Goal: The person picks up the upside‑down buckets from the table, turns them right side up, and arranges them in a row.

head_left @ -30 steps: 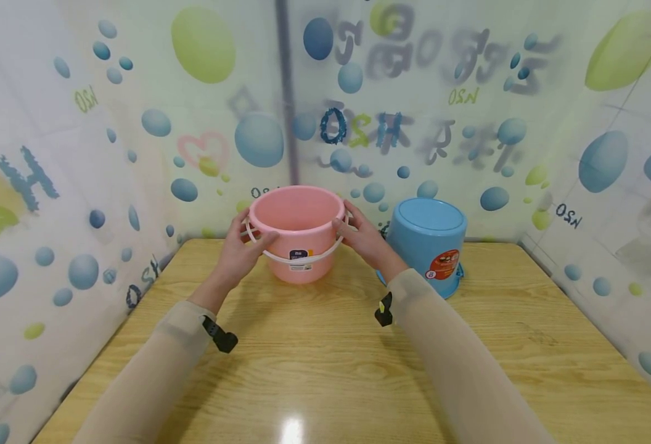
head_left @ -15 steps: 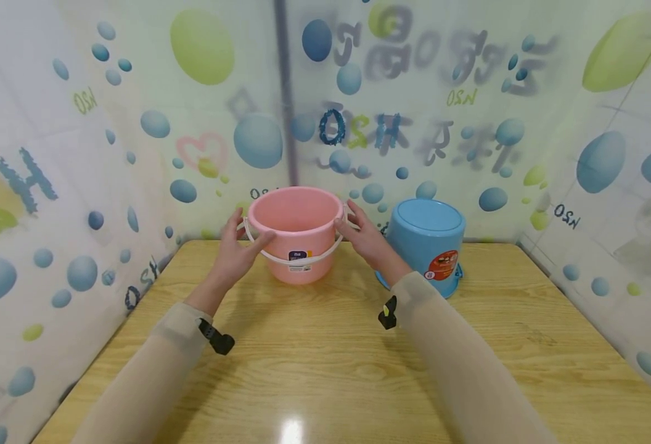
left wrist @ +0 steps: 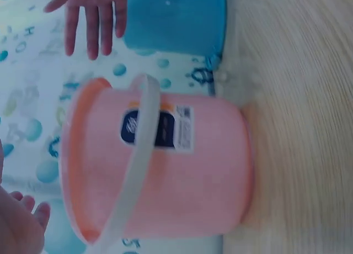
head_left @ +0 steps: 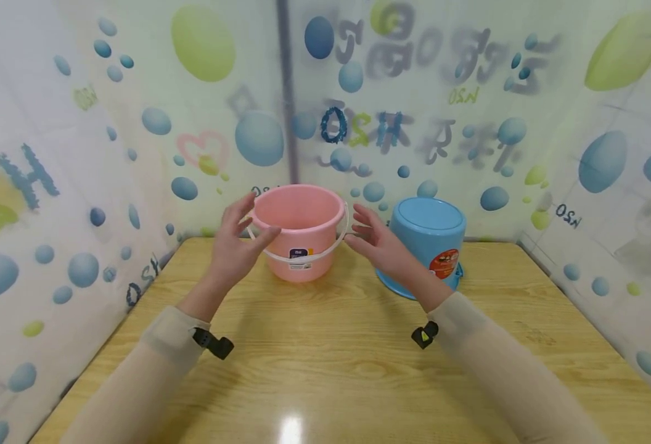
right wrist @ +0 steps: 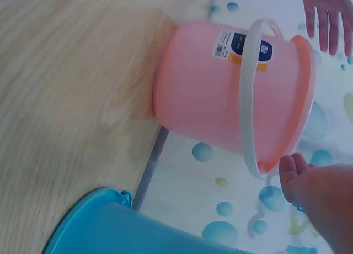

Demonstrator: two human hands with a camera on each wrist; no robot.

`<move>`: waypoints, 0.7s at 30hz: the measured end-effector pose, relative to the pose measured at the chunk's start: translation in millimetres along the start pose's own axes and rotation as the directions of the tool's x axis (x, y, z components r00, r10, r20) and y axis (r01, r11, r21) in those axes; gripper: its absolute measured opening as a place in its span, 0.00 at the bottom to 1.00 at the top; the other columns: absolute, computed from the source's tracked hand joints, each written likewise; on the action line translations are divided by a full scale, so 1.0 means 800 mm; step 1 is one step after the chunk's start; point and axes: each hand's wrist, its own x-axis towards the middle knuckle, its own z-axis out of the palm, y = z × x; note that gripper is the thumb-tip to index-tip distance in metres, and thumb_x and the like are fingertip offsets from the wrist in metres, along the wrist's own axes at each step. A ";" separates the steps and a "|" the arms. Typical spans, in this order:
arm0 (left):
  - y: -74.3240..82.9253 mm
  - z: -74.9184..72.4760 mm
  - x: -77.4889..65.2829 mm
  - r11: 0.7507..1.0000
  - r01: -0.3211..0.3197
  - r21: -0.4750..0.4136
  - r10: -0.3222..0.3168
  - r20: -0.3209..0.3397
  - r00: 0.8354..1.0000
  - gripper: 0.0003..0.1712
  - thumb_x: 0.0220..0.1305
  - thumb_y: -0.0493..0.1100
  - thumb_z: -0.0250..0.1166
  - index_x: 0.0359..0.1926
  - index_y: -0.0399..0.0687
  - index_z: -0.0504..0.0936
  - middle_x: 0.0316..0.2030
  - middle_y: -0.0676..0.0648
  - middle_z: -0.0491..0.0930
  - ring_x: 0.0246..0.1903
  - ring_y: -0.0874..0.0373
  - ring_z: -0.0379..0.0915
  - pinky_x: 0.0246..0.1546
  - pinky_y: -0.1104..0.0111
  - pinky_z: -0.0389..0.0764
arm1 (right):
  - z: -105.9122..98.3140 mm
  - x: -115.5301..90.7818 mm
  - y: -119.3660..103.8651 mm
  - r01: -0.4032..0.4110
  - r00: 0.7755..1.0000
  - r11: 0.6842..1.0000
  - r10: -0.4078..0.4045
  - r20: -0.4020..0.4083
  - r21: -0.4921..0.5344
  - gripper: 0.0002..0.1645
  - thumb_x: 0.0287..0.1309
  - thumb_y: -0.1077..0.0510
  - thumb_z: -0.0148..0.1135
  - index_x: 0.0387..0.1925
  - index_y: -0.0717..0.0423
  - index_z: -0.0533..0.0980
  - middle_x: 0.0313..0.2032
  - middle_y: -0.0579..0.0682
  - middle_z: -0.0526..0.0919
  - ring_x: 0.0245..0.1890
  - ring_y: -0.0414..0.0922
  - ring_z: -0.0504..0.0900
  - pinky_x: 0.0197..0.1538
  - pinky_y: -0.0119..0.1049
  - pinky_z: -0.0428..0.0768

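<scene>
A pink bucket (head_left: 310,242) stands upright on the wooden table, its white handle (right wrist: 248,99) hanging down across the front label. To its left is my left hand (head_left: 233,250), fingers spread and relaxed beside the rim, the thumb overlapping the rim in the head view. My right hand (head_left: 385,245) is off the bucket's right side, fingers loosely bent and holding nothing. Between that hand and the right side of the table stands a blue bucket (head_left: 425,243), upside down, with a red label partly covered by my right wrist.
The wooden table (head_left: 325,370) reaches back to a patterned curtain wall (head_left: 442,74), and similar walls flank both sides. Both buckets stand near the table's back edge. A black strap device (head_left: 213,343) sits on each wrist.
Both hands have let go of the pink bucket. My right hand has moved right, away from its rim, and my left hand has loosened slightly leftward. Both buckets stay in place.
</scene>
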 end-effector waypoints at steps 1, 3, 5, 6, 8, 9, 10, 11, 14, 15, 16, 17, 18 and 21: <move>0.007 0.003 -0.002 1.000 -0.020 -0.020 0.021 0.015 1.000 0.48 0.72 0.42 0.76 0.86 0.53 0.62 0.81 0.41 0.64 0.81 0.44 0.62 0.81 0.44 0.69 | -0.001 -0.007 -0.001 0.016 1.000 1.000 -0.016 0.007 -0.007 0.49 0.81 0.48 0.63 0.90 0.39 0.48 0.87 0.54 0.55 0.85 0.59 0.63 0.81 0.64 0.70; 0.019 0.010 -0.005 0.996 -0.054 -0.070 0.058 0.058 0.997 0.49 0.71 0.38 0.76 0.86 0.53 0.63 0.78 0.42 0.67 0.78 0.45 0.68 0.76 0.46 0.75 | -0.003 -0.020 -0.003 0.046 0.999 0.999 -0.045 0.020 -0.024 0.49 0.80 0.51 0.65 0.89 0.40 0.50 0.86 0.54 0.58 0.83 0.59 0.66 0.80 0.65 0.71; 0.030 0.016 -0.009 0.990 -0.071 -0.124 0.086 0.120 0.989 0.50 0.69 0.34 0.76 0.86 0.55 0.63 0.77 0.43 0.70 0.75 0.44 0.71 0.72 0.49 0.81 | -0.006 -0.033 -0.004 0.080 0.996 0.996 -0.079 0.038 -0.035 0.49 0.78 0.54 0.67 0.89 0.43 0.52 0.85 0.56 0.60 0.81 0.61 0.68 0.80 0.66 0.70; 0.034 0.019 -0.011 0.986 -0.071 -0.149 0.094 0.154 0.984 0.50 0.69 0.33 0.76 0.85 0.57 0.64 0.76 0.43 0.71 0.73 0.42 0.74 0.70 0.51 0.83 | -0.007 -0.039 -0.004 0.099 0.994 0.994 -0.097 0.047 -0.036 0.49 0.77 0.55 0.68 0.88 0.44 0.53 0.84 0.57 0.61 0.80 0.62 0.69 0.80 0.67 0.69; 0.042 0.025 -0.015 0.979 -0.063 -0.193 0.108 0.233 0.966 0.51 0.68 0.32 0.76 0.85 0.58 0.64 0.75 0.42 0.73 0.70 0.38 0.77 0.66 0.53 0.86 | -0.010 -0.051 -0.002 0.121 0.991 0.992 -0.118 0.064 -0.043 0.49 0.76 0.56 0.69 0.87 0.46 0.55 0.82 0.57 0.63 0.79 0.62 0.70 0.79 0.68 0.69; 0.045 0.028 -0.017 0.976 -0.055 -0.212 0.113 0.273 0.955 0.51 0.67 0.31 0.77 0.85 0.58 0.64 0.75 0.40 0.73 0.68 0.35 0.78 0.65 0.52 0.86 | -0.012 -0.057 -0.001 0.129 0.990 0.990 -0.126 0.069 -0.053 0.49 0.75 0.56 0.70 0.87 0.47 0.55 0.81 0.58 0.64 0.78 0.62 0.70 0.79 0.68 0.70; 0.048 0.032 -0.019 0.973 -0.048 -0.226 0.119 0.315 0.942 0.51 0.67 0.31 0.77 0.85 0.57 0.64 0.74 0.39 0.74 0.68 0.34 0.79 0.65 0.52 0.87 | -0.014 -0.063 0.002 0.139 0.988 0.988 -0.134 0.076 -0.060 0.49 0.74 0.57 0.71 0.87 0.47 0.56 0.80 0.58 0.65 0.78 0.63 0.71 0.78 0.69 0.70; 0.049 0.036 -0.021 0.972 -0.047 -0.229 0.128 0.355 0.926 0.52 0.66 0.32 0.78 0.85 0.56 0.64 0.75 0.38 0.73 0.68 0.32 0.78 0.65 0.51 0.87 | -0.016 -0.070 0.004 0.144 0.987 0.987 -0.139 0.081 -0.070 0.49 0.74 0.57 0.71 0.86 0.49 0.56 0.79 0.59 0.66 0.77 0.63 0.71 0.78 0.69 0.70; 0.052 0.051 -0.026 0.972 -0.037 -0.231 0.144 0.466 0.873 0.53 0.66 0.35 0.80 0.85 0.52 0.63 0.76 0.38 0.72 0.72 0.34 0.75 0.66 0.46 0.85 | -0.025 -0.090 0.013 0.142 0.988 0.982 -0.132 0.086 -0.126 0.49 0.73 0.57 0.73 0.86 0.48 0.57 0.78 0.58 0.67 0.75 0.63 0.73 0.76 0.68 0.73; 0.052 0.057 -0.028 0.974 -0.031 -0.225 0.142 0.496 0.857 0.54 0.65 0.37 0.81 0.85 0.52 0.62 0.77 0.39 0.72 0.73 0.36 0.75 0.67 0.46 0.84 | -0.028 -0.096 0.017 0.141 0.988 0.979 -0.130 0.084 -0.147 0.49 0.72 0.57 0.73 0.85 0.48 0.58 0.78 0.58 0.68 0.75 0.63 0.74 0.75 0.68 0.74; 0.051 0.062 -0.030 0.977 -0.024 -0.213 0.135 0.523 0.841 0.54 0.65 0.39 0.81 0.86 0.53 0.62 0.78 0.43 0.70 0.73 0.38 0.75 0.68 0.47 0.84 | -0.032 -0.102 0.020 0.142 0.988 0.976 -0.129 0.084 -0.166 0.49 0.72 0.57 0.73 0.85 0.48 0.58 0.78 0.58 0.68 0.74 0.63 0.74 0.75 0.67 0.75; 0.050 0.068 -0.031 0.979 -0.019 -0.205 0.130 0.544 0.829 0.55 0.64 0.41 0.82 0.86 0.55 0.62 0.79 0.45 0.69 0.73 0.40 0.75 0.68 0.47 0.84 | -0.036 -0.108 0.024 0.139 0.989 0.973 -0.125 0.083 -0.185 0.49 0.72 0.57 0.73 0.85 0.48 0.59 0.77 0.57 0.68 0.74 0.63 0.74 0.74 0.65 0.76; 0.049 0.074 -0.033 0.980 -0.012 -0.200 0.124 0.561 0.818 0.56 0.64 0.42 0.83 0.86 0.56 0.62 0.80 0.47 0.69 0.74 0.42 0.74 0.69 0.48 0.83 | -0.040 -0.113 0.028 0.138 0.989 0.969 -0.124 0.080 -0.205 0.49 0.72 0.57 0.74 0.85 0.47 0.59 0.77 0.56 0.69 0.74 0.62 0.75 0.74 0.62 0.77; 0.045 0.093 -0.036 0.978 -0.003 -0.210 0.131 0.599 0.790 0.57 0.63 0.41 0.83 0.86 0.58 0.61 0.82 0.49 0.66 0.76 0.47 0.72 0.70 0.48 0.83 | -0.054 -0.126 0.040 0.157 0.987 0.958 -0.142 0.077 -0.240 0.49 0.72 0.58 0.74 0.85 0.49 0.60 0.76 0.57 0.70 0.73 0.63 0.76 0.73 0.51 0.80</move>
